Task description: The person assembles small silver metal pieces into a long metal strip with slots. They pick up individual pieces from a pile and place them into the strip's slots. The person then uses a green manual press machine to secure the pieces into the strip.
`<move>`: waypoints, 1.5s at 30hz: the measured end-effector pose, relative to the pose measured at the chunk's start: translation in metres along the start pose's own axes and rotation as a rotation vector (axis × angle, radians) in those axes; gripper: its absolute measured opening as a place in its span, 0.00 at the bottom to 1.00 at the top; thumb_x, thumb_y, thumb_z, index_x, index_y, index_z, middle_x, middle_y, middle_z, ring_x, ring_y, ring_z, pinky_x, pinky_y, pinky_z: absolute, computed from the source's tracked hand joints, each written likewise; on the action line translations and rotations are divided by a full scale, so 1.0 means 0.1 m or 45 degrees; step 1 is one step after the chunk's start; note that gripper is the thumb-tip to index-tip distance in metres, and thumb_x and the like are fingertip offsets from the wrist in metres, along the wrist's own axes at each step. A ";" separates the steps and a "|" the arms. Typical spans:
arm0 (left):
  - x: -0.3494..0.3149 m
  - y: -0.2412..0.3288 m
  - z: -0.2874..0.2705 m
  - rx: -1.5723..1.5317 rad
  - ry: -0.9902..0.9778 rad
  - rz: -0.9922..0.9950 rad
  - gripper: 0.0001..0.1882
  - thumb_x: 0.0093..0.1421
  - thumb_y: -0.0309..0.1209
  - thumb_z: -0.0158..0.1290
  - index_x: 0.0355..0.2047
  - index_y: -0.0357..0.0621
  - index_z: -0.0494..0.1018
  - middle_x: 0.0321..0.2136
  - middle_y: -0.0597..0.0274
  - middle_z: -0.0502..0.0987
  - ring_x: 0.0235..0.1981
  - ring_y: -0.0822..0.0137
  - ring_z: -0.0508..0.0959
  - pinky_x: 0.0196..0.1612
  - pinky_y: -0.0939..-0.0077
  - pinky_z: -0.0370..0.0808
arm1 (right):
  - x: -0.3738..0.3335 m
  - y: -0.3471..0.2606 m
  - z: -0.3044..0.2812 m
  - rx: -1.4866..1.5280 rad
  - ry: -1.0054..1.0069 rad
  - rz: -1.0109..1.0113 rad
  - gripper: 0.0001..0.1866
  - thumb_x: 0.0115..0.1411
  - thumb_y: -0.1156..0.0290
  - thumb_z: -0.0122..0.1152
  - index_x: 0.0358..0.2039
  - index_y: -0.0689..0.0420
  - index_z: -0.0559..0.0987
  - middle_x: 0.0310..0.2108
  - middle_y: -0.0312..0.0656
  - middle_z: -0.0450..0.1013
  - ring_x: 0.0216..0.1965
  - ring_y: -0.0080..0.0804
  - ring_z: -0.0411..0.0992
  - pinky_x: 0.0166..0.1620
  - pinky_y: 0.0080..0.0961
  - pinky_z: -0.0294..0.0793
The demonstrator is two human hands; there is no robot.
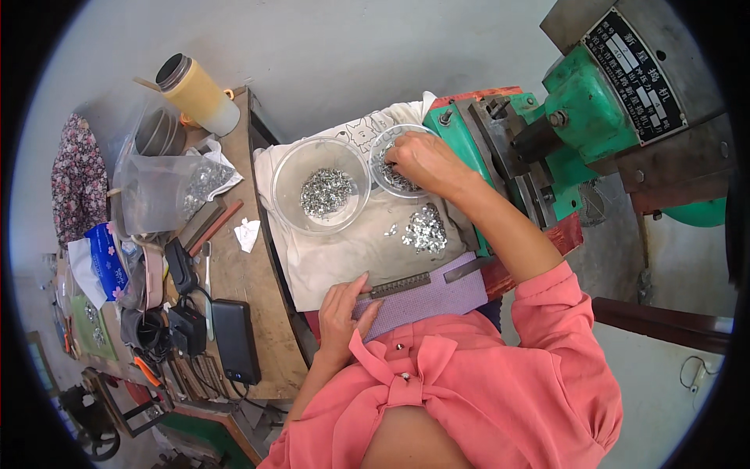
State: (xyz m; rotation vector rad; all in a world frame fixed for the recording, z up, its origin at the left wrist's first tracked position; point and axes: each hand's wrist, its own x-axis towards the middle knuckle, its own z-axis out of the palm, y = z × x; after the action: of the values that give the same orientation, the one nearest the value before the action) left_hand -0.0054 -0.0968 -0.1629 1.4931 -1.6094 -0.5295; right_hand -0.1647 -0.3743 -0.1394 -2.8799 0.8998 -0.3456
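My right hand (426,162) reaches into a small clear tub (378,177) of little metal pieces. Its fingers are bent together among the pieces, and what they pinch is hidden. My left hand (344,314) grips the left end of a dark notched metal bar (401,286) between thumb and fingers. That bar lies on a purple textured mat (394,309) close to my body, with small pieces along its slots. Left of the small tub stands a bigger clear tub (281,197) with shiny metal pieces (326,193). A loose pile of flat silvery pieces (426,229) lies on the cloth.
A green press machine (590,98) stands at the right, its metal bed (500,148) beside the small tub. A flat dark metal strip (464,270) lies on the mat's right end. The left wooden table (266,344) bears a yellow bottle (199,98), a black power bank (237,341) and cables.
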 end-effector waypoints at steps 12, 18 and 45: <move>0.07 0.22 -0.11 -0.120 -0.062 -0.013 0.24 0.50 0.22 0.66 0.49 0.40 0.77 0.36 0.55 0.80 0.38 0.54 0.78 0.43 0.64 0.75 | 0.11 -0.07 0.08 -0.076 0.009 0.097 0.06 0.48 0.74 0.60 0.24 0.61 0.83 0.28 0.53 0.79 0.33 0.53 0.79 0.39 0.45 0.78; 0.32 0.31 -0.17 -0.030 -0.147 0.073 0.16 0.54 0.28 0.63 0.43 0.41 0.78 0.35 0.55 0.78 0.38 0.53 0.77 0.43 0.63 0.75 | 0.16 0.02 0.09 0.010 -0.189 0.275 0.08 0.47 0.71 0.63 0.25 0.63 0.83 0.27 0.56 0.78 0.32 0.55 0.78 0.40 0.47 0.77; 1.86 0.31 0.58 -0.145 0.102 -0.099 0.06 0.53 0.22 0.56 0.33 0.34 0.76 0.31 0.44 0.80 0.38 0.42 0.81 0.42 0.52 0.77 | -0.50 0.00 -0.20 1.966 0.317 1.080 0.11 0.63 0.67 0.67 0.43 0.57 0.81 0.28 0.26 0.73 0.29 0.15 0.69 0.35 0.14 0.69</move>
State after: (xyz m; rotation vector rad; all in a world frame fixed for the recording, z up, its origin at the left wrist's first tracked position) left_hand -0.0555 -0.2813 -0.1145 1.4775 -1.4408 -0.5879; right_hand -0.2096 -0.3464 -0.1297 -0.9856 1.0460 -0.7960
